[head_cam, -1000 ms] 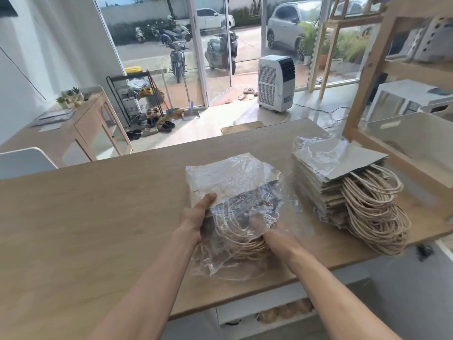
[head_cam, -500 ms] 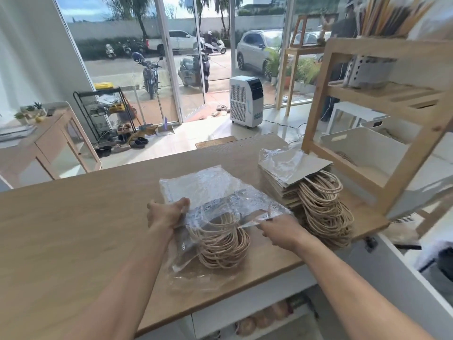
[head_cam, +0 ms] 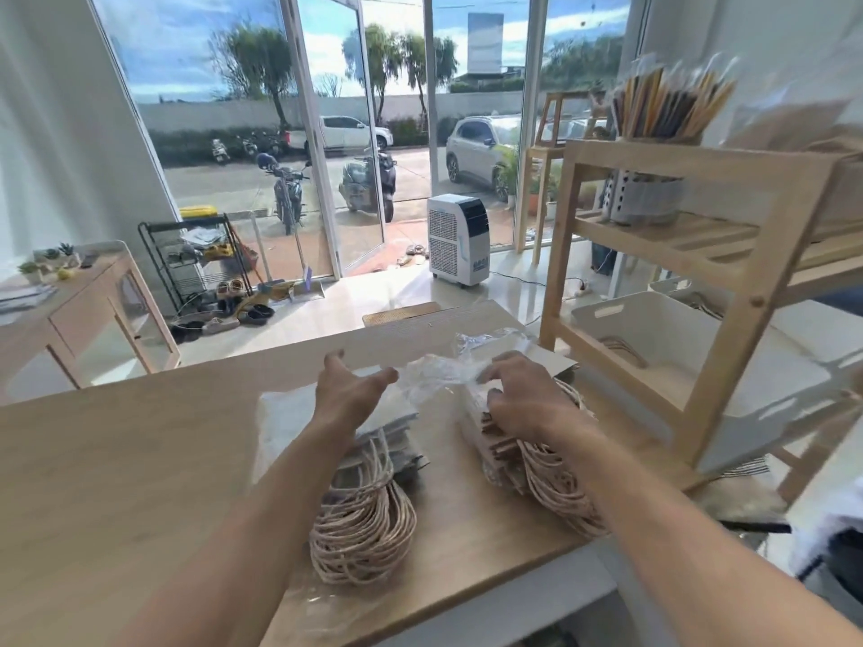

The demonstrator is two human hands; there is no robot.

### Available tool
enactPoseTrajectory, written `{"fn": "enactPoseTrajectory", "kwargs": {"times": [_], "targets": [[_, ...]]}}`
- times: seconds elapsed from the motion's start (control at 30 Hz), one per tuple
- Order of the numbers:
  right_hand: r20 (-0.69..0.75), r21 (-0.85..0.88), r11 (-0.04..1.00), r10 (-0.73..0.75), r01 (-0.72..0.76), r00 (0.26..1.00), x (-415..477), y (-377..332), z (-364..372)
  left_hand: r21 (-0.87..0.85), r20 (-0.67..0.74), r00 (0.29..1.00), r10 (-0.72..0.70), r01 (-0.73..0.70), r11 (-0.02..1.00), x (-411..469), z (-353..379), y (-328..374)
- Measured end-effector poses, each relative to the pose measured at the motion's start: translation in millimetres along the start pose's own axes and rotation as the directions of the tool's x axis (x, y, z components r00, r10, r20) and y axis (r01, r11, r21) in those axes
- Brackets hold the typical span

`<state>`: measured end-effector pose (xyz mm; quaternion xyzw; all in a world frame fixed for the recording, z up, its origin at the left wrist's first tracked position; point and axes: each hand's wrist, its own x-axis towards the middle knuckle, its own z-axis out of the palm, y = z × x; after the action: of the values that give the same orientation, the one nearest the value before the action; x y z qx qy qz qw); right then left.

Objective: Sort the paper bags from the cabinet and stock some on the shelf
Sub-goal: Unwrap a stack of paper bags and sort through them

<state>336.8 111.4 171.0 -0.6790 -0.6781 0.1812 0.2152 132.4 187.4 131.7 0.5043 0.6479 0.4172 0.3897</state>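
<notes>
Two stacks of flat paper bags with twine handles lie on the wooden counter [head_cam: 116, 459]. The left stack [head_cam: 397, 441] sits in loose clear plastic, its handles bunched toward me. My left hand [head_cam: 348, 394] hovers over it with fingers spread and nothing in it. My right hand [head_cam: 523, 399] rests on top of the right stack [head_cam: 495, 452], and its fingers pinch the crumpled plastic wrap [head_cam: 434, 375] that stretches between my hands. The wooden shelf unit [head_cam: 766, 254] stands at the counter's right end.
A white bin [head_cam: 654, 329] sits on the shelf's lowest level. A perforated metal holder [head_cam: 644, 198] full of sticks stands one level up. Beyond the counter are a white air cooler [head_cam: 457, 240], a shoe rack [head_cam: 196, 259] and open glass doors.
My left hand has let go of the left stack and lifted open. My right hand has moved from the left stack to the right one and taken its plastic wrap. My view tilted up.
</notes>
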Motion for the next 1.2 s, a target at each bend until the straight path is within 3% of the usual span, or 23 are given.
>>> {"fn": "enactPoseTrajectory", "kwargs": {"times": [0.23,0.43,0.53,0.7,0.83,0.9,1.0,1.1,1.2], "targets": [[-0.019,-0.055,0.998,-0.021,0.019,1.000,41,57,-32,0.072,0.083,0.994,0.069,-0.075,0.995,-16,70,46],[0.060,-0.017,0.999,0.045,-0.044,0.997,60,93,-41,0.262,0.180,0.962,0.203,-0.246,0.933,-41,128,66],[0.085,-0.006,0.999,0.045,-0.045,0.995,61,104,-42,0.421,0.235,0.951,0.202,-0.287,0.860,-47,142,66],[0.131,0.031,0.997,0.069,-0.074,0.989,61,117,-40,0.610,0.197,0.966,0.167,-0.254,0.751,-55,150,67],[0.234,0.167,0.975,0.107,-0.148,0.966,63,122,-31,0.804,0.239,0.969,0.068,-0.237,0.545,-55,151,64],[0.255,0.196,0.968,0.106,-0.159,0.961,63,126,-30,0.847,0.243,0.970,-0.018,-0.203,0.492,-55,150,60],[0.283,0.226,0.954,0.130,-0.198,0.950,65,127,-30,0.807,0.233,0.963,-0.137,-0.113,0.579,-51,149,59],[0.330,0.243,0.939,0.158,-0.246,0.931,69,129,-31,0.561,0.191,0.945,-0.264,0.116,0.820,-41,145,60],[0.409,0.309,0.904,0.156,-0.297,0.899,93,157,-9,0.357,0.117,0.931,-0.347,0.287,0.889,-37,144,60]]}}
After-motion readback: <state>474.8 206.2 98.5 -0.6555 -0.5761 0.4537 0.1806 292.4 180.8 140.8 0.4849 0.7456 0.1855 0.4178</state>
